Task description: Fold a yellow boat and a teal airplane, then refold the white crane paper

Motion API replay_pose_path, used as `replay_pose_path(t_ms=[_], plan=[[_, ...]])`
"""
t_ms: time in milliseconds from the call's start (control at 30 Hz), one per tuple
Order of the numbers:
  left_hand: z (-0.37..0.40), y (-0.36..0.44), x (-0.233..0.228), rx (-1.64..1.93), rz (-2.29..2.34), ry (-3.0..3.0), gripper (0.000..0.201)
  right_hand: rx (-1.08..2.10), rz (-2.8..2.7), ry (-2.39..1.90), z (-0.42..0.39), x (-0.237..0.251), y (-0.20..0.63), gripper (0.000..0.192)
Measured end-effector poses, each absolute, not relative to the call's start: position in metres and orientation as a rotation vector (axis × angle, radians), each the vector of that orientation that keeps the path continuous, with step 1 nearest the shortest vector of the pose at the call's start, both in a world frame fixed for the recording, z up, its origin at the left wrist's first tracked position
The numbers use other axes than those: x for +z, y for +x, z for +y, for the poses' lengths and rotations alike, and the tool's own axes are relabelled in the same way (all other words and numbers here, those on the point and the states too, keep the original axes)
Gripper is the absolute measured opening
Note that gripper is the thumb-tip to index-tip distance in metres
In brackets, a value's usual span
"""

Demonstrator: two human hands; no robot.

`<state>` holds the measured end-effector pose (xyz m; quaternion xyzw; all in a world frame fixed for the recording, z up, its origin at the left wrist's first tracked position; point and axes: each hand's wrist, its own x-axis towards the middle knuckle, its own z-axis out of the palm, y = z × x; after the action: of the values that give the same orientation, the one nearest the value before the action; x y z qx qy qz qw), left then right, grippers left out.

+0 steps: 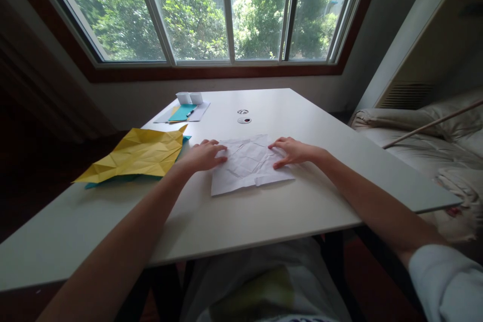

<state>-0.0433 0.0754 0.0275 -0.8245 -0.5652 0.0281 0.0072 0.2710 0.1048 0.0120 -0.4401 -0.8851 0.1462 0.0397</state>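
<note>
A creased sheet of white paper lies on the white table in front of me, its surface crossed by fold lines. My left hand rests at the paper's left edge, fingers stretched out and apart. On the opposite side, my right hand touches the right part of the sheet with its fingers spread. Neither hand grips the paper. To the left of my left hand lies a large creased yellow sheet, with teal paper showing beneath its edges.
At the table's far left are a teal sheet, a pen and folded white paper pieces. Round fittings sit in the white tabletop. A covered bed or sofa stands at right, a window beyond.
</note>
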Motion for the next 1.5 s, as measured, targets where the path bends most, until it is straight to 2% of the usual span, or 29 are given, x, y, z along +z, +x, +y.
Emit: replay_pose_path(t_ms=[133,267,500,567,633,700,767,867,1000,1067,1267,1367,1500], plan=[[0.083,-0.054,0.029,0.008,-2.021,-2.299,0.05,0.404,-2.705,-1.377,0.101,0.013,0.268,0.083],[0.091,-0.056,0.026,-0.068,-2.24,-2.347,0.052,0.358,-2.689,-1.391,0.099,0.011,0.264,0.084],[0.089,-0.053,0.031,-0.657,-2.561,-2.436,0.044,0.335,-2.697,-1.397,0.1,0.01,0.264,0.086],[0.084,-0.05,0.033,-0.918,-2.639,-2.478,0.052,0.346,-2.695,-1.393,0.101,0.01,0.264,0.087],[0.08,-0.047,0.034,-1.189,-2.706,-2.527,0.071,0.348,-2.687,-1.397,0.101,0.009,0.264,0.087],[0.078,-0.045,0.034,-1.321,-2.713,-2.586,0.083,0.341,-2.683,-1.401,0.101,0.009,0.264,0.087],[0.078,-0.043,0.031,-1.353,-2.692,-2.622,0.085,0.331,-2.683,-1.404,0.101,0.008,0.265,0.087],[0.081,-0.043,0.026,-1.371,-2.636,-2.685,0.081,0.336,-2.686,-1.409,0.102,0.008,0.265,0.087],[0.084,-0.04,0.02,-1.334,-2.522,-2.852,0.049,0.342,-2.685,-1.412,0.103,0.007,0.265,0.086],[0.085,-0.038,0.018,-1.374,-2.488,-2.857,0.039,0.346,-2.676,-1.404,0.104,0.006,0.264,0.082],[0.086,-0.035,0.021,-1.885,-2.424,-2.674,0.044,0.331,-2.494,-1.439,0.107,0.004,0.264,0.063],[0.084,-0.035,0.025,-2.144,-2.303,-2.651,0.048,0.496,-2.332,-1.388,0.109,0.005,0.266,0.064],[0.084,-0.035,0.025,-2.346,-2.198,-2.597,0.049,0.991,-2.061,-1.104,0.113,0.006,0.267,0.069]])
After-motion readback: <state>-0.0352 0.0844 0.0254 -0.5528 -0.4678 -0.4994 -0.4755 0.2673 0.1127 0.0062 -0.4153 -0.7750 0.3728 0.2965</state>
